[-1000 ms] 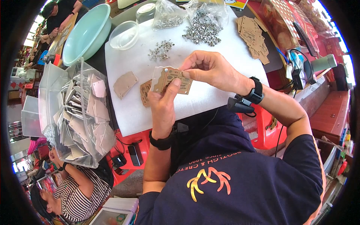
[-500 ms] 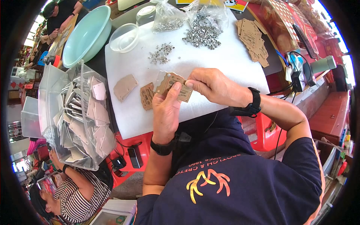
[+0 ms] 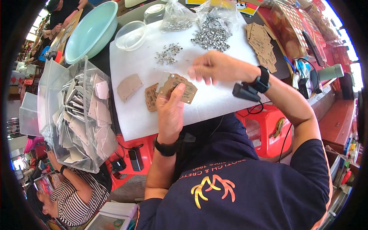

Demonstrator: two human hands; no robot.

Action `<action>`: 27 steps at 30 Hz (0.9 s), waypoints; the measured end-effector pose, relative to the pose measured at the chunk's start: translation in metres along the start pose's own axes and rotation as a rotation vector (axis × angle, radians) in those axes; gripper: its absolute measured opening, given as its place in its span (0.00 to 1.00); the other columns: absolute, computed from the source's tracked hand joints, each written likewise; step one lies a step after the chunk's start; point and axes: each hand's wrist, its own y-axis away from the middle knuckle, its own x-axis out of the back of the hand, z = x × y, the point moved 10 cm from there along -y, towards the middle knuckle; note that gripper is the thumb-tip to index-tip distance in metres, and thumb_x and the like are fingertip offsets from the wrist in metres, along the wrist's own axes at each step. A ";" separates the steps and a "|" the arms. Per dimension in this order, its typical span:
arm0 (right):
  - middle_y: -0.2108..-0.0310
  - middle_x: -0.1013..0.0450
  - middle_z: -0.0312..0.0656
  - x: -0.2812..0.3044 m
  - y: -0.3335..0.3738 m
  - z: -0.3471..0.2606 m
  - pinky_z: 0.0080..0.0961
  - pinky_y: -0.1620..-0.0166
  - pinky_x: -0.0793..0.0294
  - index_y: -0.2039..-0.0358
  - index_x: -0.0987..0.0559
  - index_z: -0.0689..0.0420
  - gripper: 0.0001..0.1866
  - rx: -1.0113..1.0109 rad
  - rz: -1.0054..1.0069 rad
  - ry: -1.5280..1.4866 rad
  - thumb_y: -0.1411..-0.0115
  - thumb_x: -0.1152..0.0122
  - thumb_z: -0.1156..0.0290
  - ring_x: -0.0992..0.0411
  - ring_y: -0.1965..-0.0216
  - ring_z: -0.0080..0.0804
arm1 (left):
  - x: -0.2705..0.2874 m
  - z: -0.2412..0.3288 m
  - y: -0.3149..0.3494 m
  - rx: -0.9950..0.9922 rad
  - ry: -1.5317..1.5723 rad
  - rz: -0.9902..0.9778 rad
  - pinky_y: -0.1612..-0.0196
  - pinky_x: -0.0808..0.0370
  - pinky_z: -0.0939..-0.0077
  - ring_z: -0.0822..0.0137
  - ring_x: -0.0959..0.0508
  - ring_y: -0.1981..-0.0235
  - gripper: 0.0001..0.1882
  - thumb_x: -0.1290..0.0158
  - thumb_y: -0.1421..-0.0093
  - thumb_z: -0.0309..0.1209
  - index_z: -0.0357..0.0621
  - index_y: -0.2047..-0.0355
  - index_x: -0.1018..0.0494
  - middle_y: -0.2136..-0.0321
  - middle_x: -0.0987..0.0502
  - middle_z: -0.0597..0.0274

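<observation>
My left hand (image 3: 171, 119) grips a brown printed plate (image 3: 180, 85) with corner holes, thumb across its face. A pale, see-through edge shows along the plate's upper left. To its upper right, my right hand (image 3: 210, 68) hovers apart from the plate, fingers loosely bent and slightly blurred; nothing shows in them. Another brown printed plate (image 3: 151, 97) lies partly behind the left hand. Farther left rests a plain grey-beige plate (image 3: 129, 87). A small heap of loose metal fasteners (image 3: 168, 53) sits beyond the hands.
A larger heap of metal pieces (image 3: 211, 34) spills from a plastic bag. Brown plates (image 3: 262, 44) are piled at the right. At the left stand a clear bin (image 3: 92, 151) full of plain plates, a pale green basin (image 3: 109, 28) and a round clear tub (image 3: 130, 36). Two other people are at the left.
My right hand has let go of the plate's right corner and moved up, away from it. The left hand keeps its hold on the plate. The view has shifted slightly.
</observation>
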 end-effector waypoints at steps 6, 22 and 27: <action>0.76 0.25 0.41 0.047 -0.036 -0.002 0.27 0.71 0.26 0.66 0.22 0.61 0.11 0.212 0.286 0.476 0.39 0.42 0.65 0.26 0.76 0.32 | 0.002 0.000 0.000 0.002 0.010 0.014 0.50 0.29 0.73 0.75 0.26 0.55 0.11 0.48 0.37 0.24 0.42 0.53 0.27 0.58 0.24 0.67; 0.76 0.25 0.44 0.033 -0.046 -0.001 0.35 0.67 0.28 0.69 0.23 0.61 0.08 0.225 0.265 0.732 0.44 0.44 0.69 0.26 0.73 0.41 | -0.003 0.002 0.000 -0.023 -0.043 0.009 0.50 0.30 0.74 0.76 0.27 0.57 0.11 0.48 0.36 0.25 0.39 0.53 0.28 0.58 0.25 0.67; 0.80 0.30 0.35 0.021 -0.012 -0.017 0.24 0.72 0.32 0.65 0.22 0.60 0.10 0.182 0.117 0.196 0.38 0.43 0.66 0.32 0.77 0.22 | -0.004 0.004 -0.001 -0.038 -0.073 0.024 0.51 0.30 0.76 0.76 0.27 0.57 0.11 0.48 0.36 0.25 0.38 0.53 0.28 0.59 0.25 0.66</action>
